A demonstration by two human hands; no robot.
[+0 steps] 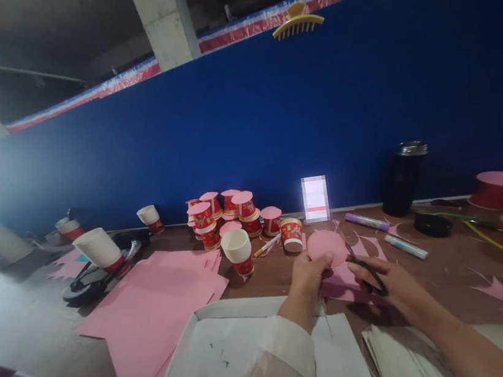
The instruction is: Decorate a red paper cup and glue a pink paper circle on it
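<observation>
Both hands are engaged over the desk. The left hand is closed on the lower edge of a pink disc, its thumb laid over the near face; the disc is held up in front of the person, above pink offcuts. The right hand grips black scissors by the handle, with the blade end directed up towards the disc's right side. Whether the blades touch the paper, and how far they are parted, cannot be told. The step in hand is judged to be trimming the disc to a round outline, which appears near complete. Any further cut would call for the left hand to turn the disc while the right hand keeps the blades close to the rim; a straight or hurried snip could flatten the curve. Stacked red cups to the left carry pink discs of similar form. 1 red cup lies tilted just beyond the left hand, and a white-lined cup stands upright further left. Pink sheets lie overlapping on the left. A purple marker rests beyond the scissors.
</observation>
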